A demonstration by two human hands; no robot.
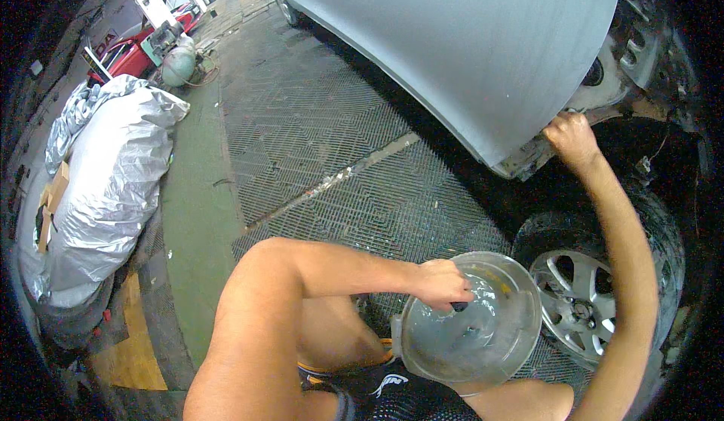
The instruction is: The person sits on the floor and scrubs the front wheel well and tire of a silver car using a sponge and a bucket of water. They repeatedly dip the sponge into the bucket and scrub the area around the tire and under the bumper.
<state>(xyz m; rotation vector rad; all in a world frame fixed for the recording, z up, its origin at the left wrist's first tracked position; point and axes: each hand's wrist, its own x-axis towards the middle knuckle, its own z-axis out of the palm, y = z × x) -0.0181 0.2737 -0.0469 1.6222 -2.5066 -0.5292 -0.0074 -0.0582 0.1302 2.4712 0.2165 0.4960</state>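
My left hand (441, 284) is closed over a round, clear plastic bucket (520, 345) holding cloudy water. A small dark thing (458, 306) pokes out under its fingers; its kind I cannot make out. Out to the right, my right hand (573, 142) is curled at the rear edge of a matte grey car door (483, 59). Whatever its fingers hold, if anything, is hidden. Below that hand sits a car wheel (577, 304) with a silver spoked rim, close beside the bucket.
Ridged dark floor mats (302, 112) run along the car. At left, a bulky thing lies under a silver cover (121, 165), with a cardboard piece (53, 202) on it. A green tank (179, 65) and a red car (128, 55) stand farther back.
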